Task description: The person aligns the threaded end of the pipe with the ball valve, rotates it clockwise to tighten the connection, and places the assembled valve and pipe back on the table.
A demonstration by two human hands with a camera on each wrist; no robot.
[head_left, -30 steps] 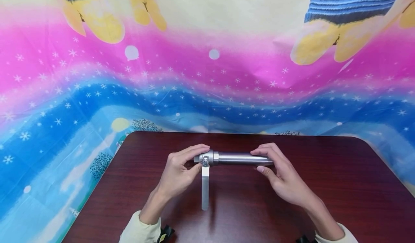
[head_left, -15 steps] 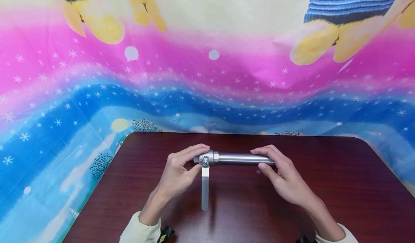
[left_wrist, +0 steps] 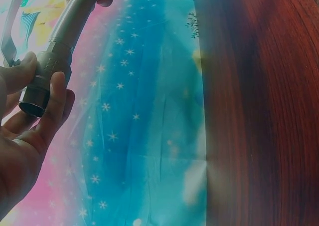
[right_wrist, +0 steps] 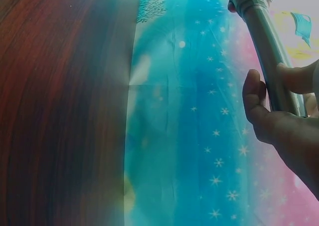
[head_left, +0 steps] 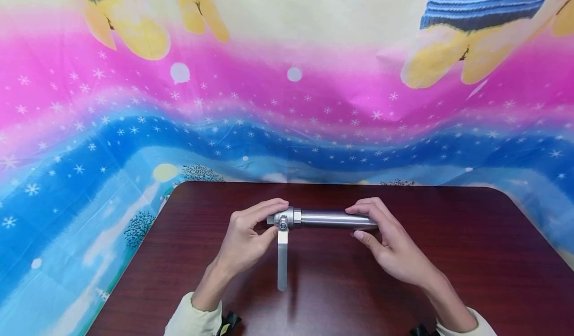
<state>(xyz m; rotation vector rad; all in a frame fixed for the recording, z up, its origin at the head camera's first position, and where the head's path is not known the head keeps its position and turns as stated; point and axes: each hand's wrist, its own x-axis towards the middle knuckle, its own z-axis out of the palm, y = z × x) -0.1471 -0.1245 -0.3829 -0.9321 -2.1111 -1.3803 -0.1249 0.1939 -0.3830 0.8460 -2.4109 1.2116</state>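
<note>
A steel ball valve [head_left: 287, 217] with a flat lever handle [head_left: 282, 261] is joined end to end with a smooth steel pipe [head_left: 332, 219]. My left hand [head_left: 246, 234] grips the valve body at its left end, thumb near the lever's pivot. In the left wrist view the valve's open end [left_wrist: 34, 102] faces me between thumb and fingers. My right hand [head_left: 394, 241] holds the pipe's right end, fingers over the top and thumb below. The right wrist view shows the thumb pressed along the pipe [right_wrist: 271, 61]. The lever points toward me.
A dark red-brown wooden table [head_left: 341, 291] with rounded far corners lies beneath both hands. Behind it hangs a colourful printed cloth [head_left: 287, 101] with snowflakes and bears, reaching down past the table's left and right edges.
My right thumb rode up onto the front of the pipe half a second ago and is now back beneath it. The left hand and the valve stay in place.
</note>
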